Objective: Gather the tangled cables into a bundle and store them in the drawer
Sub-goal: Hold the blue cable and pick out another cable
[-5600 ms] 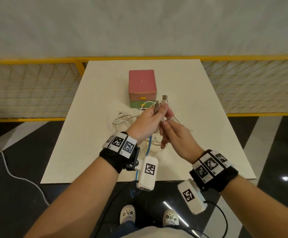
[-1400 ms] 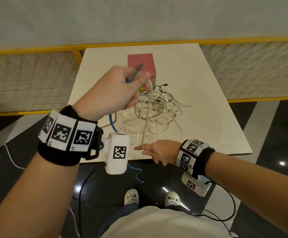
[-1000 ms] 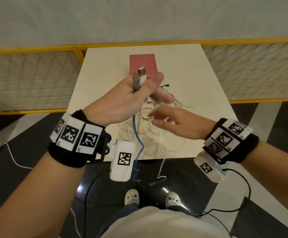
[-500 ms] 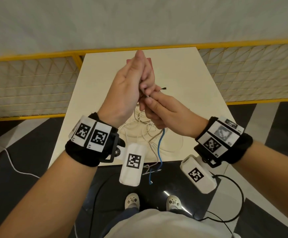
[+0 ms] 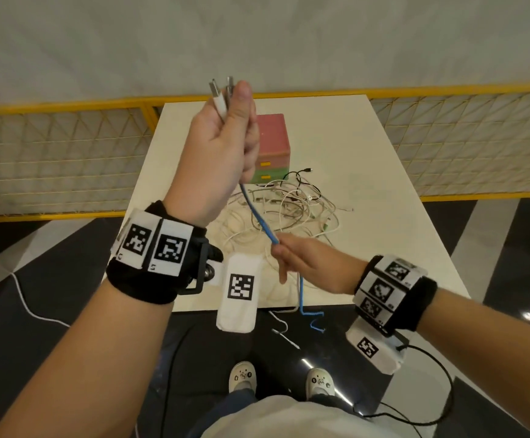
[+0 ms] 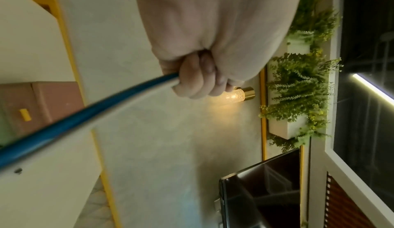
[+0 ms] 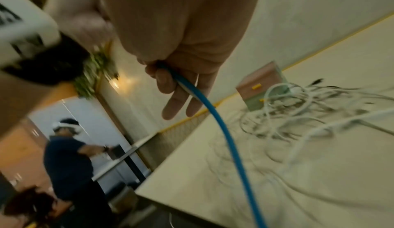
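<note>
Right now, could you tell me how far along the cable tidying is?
Early stage. Gathered so far: a few plug ends gripped in the raised left hand. In hand: the right hand pinches the blue cable below it. Left: most cables lie tangled on the table; both drawers of the drawer box look closed.

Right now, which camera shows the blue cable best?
The head view: the blue cable runs from the left hand through the right hand, dangling off the table. The wrist views show only short stretches near fingers.

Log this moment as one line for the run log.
left hand: grips cable plugs | right hand: pinches blue cable | pink-and-green drawer box: closed
</note>
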`<state>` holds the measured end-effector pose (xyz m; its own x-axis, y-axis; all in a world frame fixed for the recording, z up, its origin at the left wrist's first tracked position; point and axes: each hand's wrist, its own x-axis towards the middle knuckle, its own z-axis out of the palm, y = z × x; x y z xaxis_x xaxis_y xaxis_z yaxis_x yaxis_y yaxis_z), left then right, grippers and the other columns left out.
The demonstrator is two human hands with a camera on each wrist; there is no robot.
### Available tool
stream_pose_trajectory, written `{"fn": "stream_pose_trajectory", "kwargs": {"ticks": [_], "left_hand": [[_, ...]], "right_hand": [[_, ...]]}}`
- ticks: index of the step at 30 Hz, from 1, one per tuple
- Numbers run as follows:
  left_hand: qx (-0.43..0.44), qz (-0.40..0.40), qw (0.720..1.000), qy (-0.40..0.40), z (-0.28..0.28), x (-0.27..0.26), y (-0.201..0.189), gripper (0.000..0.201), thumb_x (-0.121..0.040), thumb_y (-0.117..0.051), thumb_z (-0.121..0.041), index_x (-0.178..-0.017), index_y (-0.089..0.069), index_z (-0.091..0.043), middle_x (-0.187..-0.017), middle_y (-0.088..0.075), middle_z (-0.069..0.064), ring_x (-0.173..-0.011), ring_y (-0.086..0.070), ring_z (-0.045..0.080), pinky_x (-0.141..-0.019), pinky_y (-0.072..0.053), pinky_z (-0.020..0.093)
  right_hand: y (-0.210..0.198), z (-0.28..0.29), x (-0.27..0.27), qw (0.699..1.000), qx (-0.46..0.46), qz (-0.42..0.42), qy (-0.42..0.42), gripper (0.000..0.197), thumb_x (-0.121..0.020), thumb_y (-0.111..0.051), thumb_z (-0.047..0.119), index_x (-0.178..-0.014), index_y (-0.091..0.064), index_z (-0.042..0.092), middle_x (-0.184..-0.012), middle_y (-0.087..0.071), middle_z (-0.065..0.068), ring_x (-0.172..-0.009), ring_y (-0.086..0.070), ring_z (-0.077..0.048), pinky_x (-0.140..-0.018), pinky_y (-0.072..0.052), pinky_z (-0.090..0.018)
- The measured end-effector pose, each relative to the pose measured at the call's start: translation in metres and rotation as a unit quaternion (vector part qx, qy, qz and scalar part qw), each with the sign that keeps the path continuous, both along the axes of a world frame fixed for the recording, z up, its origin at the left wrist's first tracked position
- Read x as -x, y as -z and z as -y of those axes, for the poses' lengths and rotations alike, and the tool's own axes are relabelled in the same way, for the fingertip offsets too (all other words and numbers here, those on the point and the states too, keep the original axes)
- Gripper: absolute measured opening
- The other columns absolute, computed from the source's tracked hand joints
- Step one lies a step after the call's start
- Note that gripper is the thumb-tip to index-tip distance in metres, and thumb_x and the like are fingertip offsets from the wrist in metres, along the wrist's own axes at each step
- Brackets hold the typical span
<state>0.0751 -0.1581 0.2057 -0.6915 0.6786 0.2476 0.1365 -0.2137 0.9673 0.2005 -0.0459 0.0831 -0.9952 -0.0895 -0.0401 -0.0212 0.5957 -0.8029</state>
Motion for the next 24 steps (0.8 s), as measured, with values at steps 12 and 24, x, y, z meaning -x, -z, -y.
{"fn": "stream_pose_trajectory", "kwargs": {"ticks": [12, 24], "left_hand": [[0.144, 0.015, 0.988, 0.060, -0.001, 0.003, 0.059, 0.015, -0.106, -0.032, -0.030, -0.094, -0.034, -0.022, -0.067, -0.030, 0.000, -0.052, -0.026, 0.011, -0.044, -0.024, 0.024], [0.196, 0.111, 0.971, -0.081, -0.015, 0.047, 0.091, 0.039, -0.104, -0.040, -0.039, -0.070, -0.028, -0.022, -0.050, -0.027, -0.009, -0.036, -0.021, 0.004, -0.037, -0.016, 0.017]], "right_hand": [[-0.014, -0.002, 0.045, 0.994, 0.079, 0.066, -0.024, 0.023, -0.098, -0.047, 0.031, -0.116, -0.052, 0.019, -0.116, -0.065, -0.001, -0.110, -0.060, -0.010, -0.097, -0.044, -0.021], [0.110, -0.124, 0.043, 0.886, -0.083, 0.215, 0.402, 0.018, -0.092, -0.049, 0.014, -0.090, -0.064, 0.004, -0.093, -0.069, -0.018, -0.090, -0.065, -0.033, -0.083, -0.052, -0.037]]}}
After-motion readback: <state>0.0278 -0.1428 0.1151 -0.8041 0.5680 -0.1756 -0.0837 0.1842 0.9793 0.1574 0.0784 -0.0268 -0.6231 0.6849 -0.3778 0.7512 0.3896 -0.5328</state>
